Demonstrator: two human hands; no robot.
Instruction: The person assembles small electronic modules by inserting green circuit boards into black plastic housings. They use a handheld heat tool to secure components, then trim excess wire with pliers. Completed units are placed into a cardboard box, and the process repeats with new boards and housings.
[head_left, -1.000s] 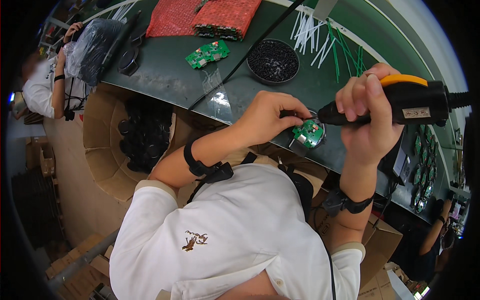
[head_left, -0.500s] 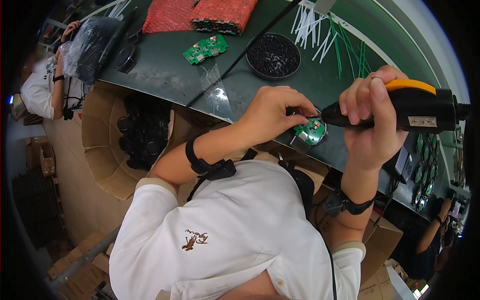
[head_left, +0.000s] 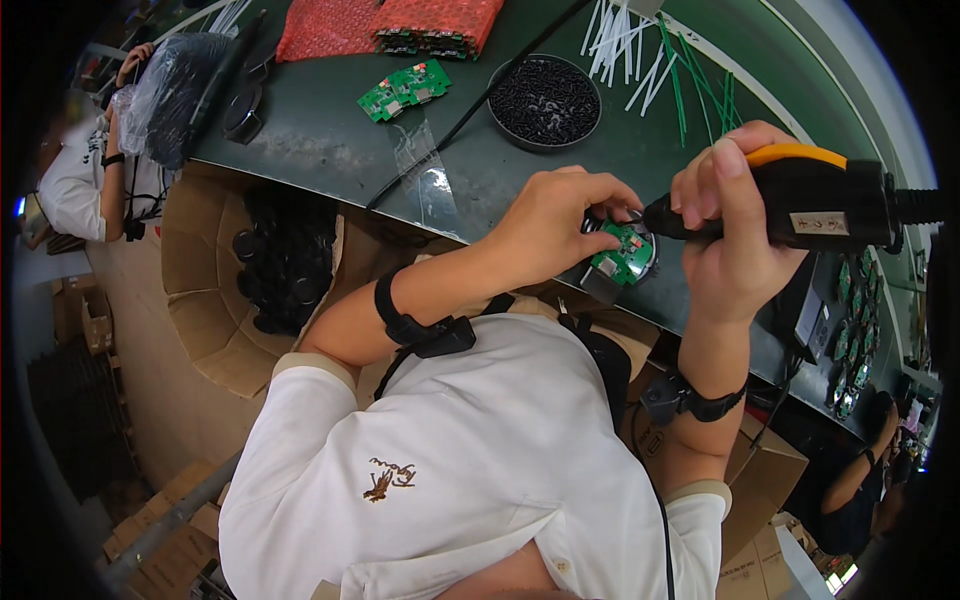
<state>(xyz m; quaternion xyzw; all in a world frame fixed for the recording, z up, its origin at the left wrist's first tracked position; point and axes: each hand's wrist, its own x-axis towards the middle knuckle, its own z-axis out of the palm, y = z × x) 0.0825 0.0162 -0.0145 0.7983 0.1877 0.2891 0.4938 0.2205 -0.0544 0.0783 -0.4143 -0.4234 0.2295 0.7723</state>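
A green circuit board [head_left: 628, 258] sits in a small round housing [head_left: 654, 262] at the table's front edge. My left hand [head_left: 550, 222] is closed around the upper left side of that housing, thumb and fingertips at the board. In my right hand [head_left: 735, 220] is a black electric screwdriver [head_left: 835, 205] with an orange lever, held almost level. Its nose points left and meets the board's upper edge beside my left fingertips; the bit's tip is too small to make out. Behind my hands stands a dark bowl [head_left: 546, 148] of small black screws [head_left: 545, 98].
Loose green boards [head_left: 405, 90] lie near red bubble-wrap packs [head_left: 430, 25]. A black cable [head_left: 470, 115] crosses the table. White and green strips [head_left: 640, 60] lie at the back. Several boards [head_left: 855, 330] are at right. An open carton [head_left: 200, 300] holds black parts. Co-workers sit left and right.
The screwdriver and my right hand have shifted slightly left, and the tool is a little more level. My left fingers have spread slightly at the board. The whole view has moved slightly.
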